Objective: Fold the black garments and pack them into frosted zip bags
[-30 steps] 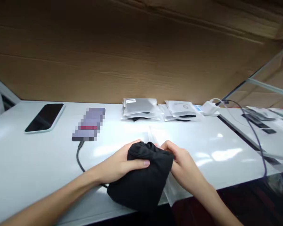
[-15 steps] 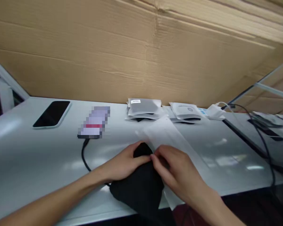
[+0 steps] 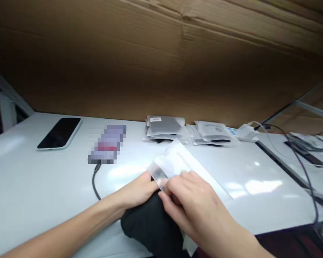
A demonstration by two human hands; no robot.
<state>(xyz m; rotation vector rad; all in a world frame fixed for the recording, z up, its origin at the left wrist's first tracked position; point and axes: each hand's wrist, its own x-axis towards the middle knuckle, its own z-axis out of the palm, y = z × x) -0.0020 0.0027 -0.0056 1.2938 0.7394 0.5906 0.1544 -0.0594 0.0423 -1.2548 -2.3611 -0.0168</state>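
A dark folded piece of black fabric [image 3: 152, 222] lies at the table's front edge. My left hand [image 3: 141, 190] is closed on its upper end, fingers partly hidden behind it. My right hand [image 3: 190, 200] pinches the open edge of a translucent plastic bag [image 3: 188, 157], beside my left fingertips. The bag's mouth overlaps the top of the fabric there; how far the fabric reaches inside is hidden by my hands. The bag's far part slants away across the table with faint printing on it.
Two stacks of bagged flat items, a left stack [image 3: 165, 127] and a right stack [image 3: 214, 132], sit against the cardboard wall [image 3: 123, 71]. A dark-screened phone [image 3: 60, 133] and a cabled, blurred-out phone [image 3: 107, 143] lie at left. A white charger [image 3: 247, 132] and cables are at right.
My right hand has moved slightly left and now holds the bag's edge over the fabric's top end. The bag's mouth has come up and left, near my left fingers.
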